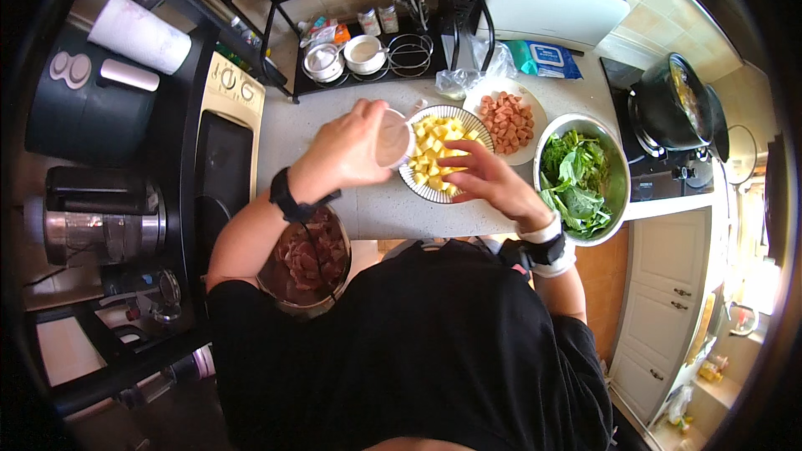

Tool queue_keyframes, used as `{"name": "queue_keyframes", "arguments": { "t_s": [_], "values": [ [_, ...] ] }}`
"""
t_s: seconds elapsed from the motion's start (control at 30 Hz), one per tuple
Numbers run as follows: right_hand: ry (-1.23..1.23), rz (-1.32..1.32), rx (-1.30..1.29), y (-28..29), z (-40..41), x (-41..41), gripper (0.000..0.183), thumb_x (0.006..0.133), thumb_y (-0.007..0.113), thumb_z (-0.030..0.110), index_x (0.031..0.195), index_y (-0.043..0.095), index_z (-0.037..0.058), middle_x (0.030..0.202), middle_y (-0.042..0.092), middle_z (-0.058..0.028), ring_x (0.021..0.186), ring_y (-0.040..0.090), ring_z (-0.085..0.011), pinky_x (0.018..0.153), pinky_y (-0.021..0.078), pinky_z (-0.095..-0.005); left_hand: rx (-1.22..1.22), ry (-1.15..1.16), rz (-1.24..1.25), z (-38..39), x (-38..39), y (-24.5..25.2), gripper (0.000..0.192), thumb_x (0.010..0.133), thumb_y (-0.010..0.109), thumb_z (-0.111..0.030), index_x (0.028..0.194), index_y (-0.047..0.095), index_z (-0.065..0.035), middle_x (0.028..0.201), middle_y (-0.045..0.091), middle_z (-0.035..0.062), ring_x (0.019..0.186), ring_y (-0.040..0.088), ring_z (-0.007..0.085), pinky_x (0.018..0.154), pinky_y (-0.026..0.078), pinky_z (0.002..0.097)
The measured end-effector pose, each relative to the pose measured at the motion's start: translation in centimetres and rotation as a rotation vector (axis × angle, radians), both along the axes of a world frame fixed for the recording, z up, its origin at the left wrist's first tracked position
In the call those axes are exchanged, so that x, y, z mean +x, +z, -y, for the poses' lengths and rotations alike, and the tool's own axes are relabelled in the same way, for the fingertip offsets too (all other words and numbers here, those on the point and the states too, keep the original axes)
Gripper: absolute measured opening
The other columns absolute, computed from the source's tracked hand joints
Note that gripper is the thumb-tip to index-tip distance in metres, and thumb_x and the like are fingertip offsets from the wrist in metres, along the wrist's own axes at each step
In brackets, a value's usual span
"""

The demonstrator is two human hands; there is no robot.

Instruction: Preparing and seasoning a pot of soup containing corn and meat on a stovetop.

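Observation:
My left hand point(344, 147) grips a small round tub point(393, 138), tilted beside the left rim of a striped plate point(448, 196). What the tub holds cannot be made out. Yellow cubes, which look like diced potato point(431, 144), fill the plate. Over the plate's right side, my right hand point(485, 176) has its fingers apart and nothing in its grasp; whether a fingertip touches the cubes is unclear. Behind that hand, a white plate point(474, 95) carries pink diced sausage or ham point(509, 122). To its right, a steel bowl point(620, 156) contains leafy greens point(576, 185).
A pan of raw meat point(310, 257) is low on the left, partly behind my arm. Seasoning pots point(364, 55) stand on a black rack point(294, 84) at the back. A dark pot point(670, 103) sits on the hob at right. Wet wipes point(551, 59) lie by the wall.

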State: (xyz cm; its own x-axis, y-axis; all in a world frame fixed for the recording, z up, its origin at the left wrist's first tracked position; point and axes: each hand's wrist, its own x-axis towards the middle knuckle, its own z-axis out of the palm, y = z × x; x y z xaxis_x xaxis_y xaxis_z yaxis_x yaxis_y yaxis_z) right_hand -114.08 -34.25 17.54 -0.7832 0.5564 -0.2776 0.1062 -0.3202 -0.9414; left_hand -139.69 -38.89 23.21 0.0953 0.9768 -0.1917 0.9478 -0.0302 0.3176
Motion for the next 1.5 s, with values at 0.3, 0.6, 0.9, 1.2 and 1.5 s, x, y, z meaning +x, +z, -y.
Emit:
{"name": "queue_keyframes", "arguments": {
  "t_s": [0.3, 0.6, 0.9, 1.2, 1.5],
  "values": [
    [-0.149, -0.23, -0.045, -1.6, 0.1, 4.6, 0.087, 0.082, 0.07, 0.008, 0.148, 0.014, 0.0019, 0.117, 0.057, -0.0118, 0.101, 0.057, -0.0148, 0.086, 0.0493, -0.0294, 0.046, -0.219, 0.073, -1.2, 11.0, 1.8, 0.101, 0.063, 0.078, -0.027, 0.145, 0.022, -0.0089, 0.124, 0.051, 0.0223, 0.104, 0.059, 0.0397, 0.083, 0.051, 0.0462],
    [-0.513, -0.48, -0.151, 1.1, 4.1, 22.9, 0.066, 0.085, 0.062, 0.014, 0.142, 0.031, 0.0042, 0.131, 0.049, -0.0087, 0.117, 0.051, -0.0182, 0.095, 0.0472, -0.0358, -0.329, -0.389, 1.339, -1.9, 25.9, -3.9, 0.089, 0.091, 0.064, -0.026, 0.149, 0.0, -0.0071, 0.151, 0.022, 0.0156, 0.134, 0.035, 0.0263, 0.105, 0.038, 0.0411],
    [-0.678, -0.334, -0.032, 0.3, 13.1, 43.3, 0.07, 0.088, 0.061, 0.02, 0.144, 0.023, 0.0023, 0.138, 0.042, -0.0162, 0.126, 0.047, -0.0298, 0.1, 0.0449, -0.0458, -0.612, -0.121, 1.826, 4.8, 48.6, -8.2, 0.071, 0.091, 0.064, -0.024, 0.148, 0.024, -0.0154, 0.133, 0.049, 0.0104, 0.118, 0.053, 0.0218, 0.095, 0.049, 0.0399],
    [-0.516, -0.078, 0.254, 0.9, 17.6, 57.3, 0.077, 0.085, 0.071, 0.036, 0.141, 0.032, -0.0012, 0.123, 0.052, -0.0072, 0.107, 0.052, -0.0133, 0.085, 0.0433, -0.0244, -0.492, 0.002, 1.885, 11.4, 62.2, -7.4, 0.068, 0.085, 0.065, -0.028, 0.143, 0.034, -0.0084, 0.126, 0.051, 0.01, 0.107, 0.058, 0.0207, 0.086, 0.055, 0.0385],
    [-0.906, -0.019, 0.631, 4.1, 16.4, 65.7, 0.022, 0.093, 0.058, 0.009, 0.11, 0.058, -0.006, 0.073, 0.051, 0.0019, 0.064, 0.042, -0.0043, 0.061, 0.0325, -0.0178, -0.477, -0.016, 1.796, 9.1, 70.8, -8.1, 0.072, 0.082, 0.071, -0.027, 0.141, 0.035, -0.0085, 0.111, 0.059, 0.0137, 0.092, 0.064, 0.0208, 0.077, 0.058, 0.0367]
  ]
}}
